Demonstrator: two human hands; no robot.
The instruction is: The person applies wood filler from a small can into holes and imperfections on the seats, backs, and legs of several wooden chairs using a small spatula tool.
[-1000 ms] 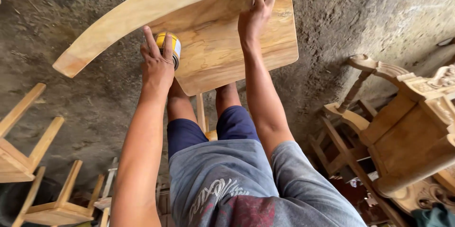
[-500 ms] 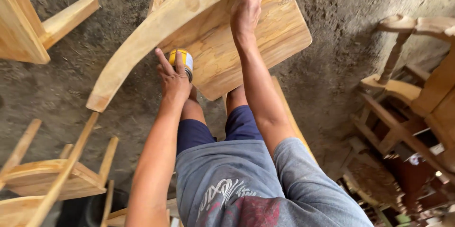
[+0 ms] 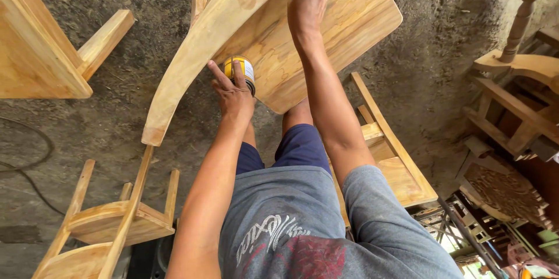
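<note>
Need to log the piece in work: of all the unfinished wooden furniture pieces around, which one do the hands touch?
The light wooden chair at top centre: the right hand presses on its flat seat panel, while the left hand holds a small can against it.

The left hand [image 3: 233,89] covers most of the small yellow can [image 3: 243,72], so only the can's upper side shows and what it rests on cannot be told. The right hand [image 3: 307,0] lies on the wooden seat panel [image 3: 326,40] with its fingertips at the picture's top edge, where the curved chair rail [image 3: 215,40] and the panel are also cut off. The unfinished chair [image 3: 93,226] at lower left runs out of frame, and the dim clutter at lower right is too small to make out.
</note>
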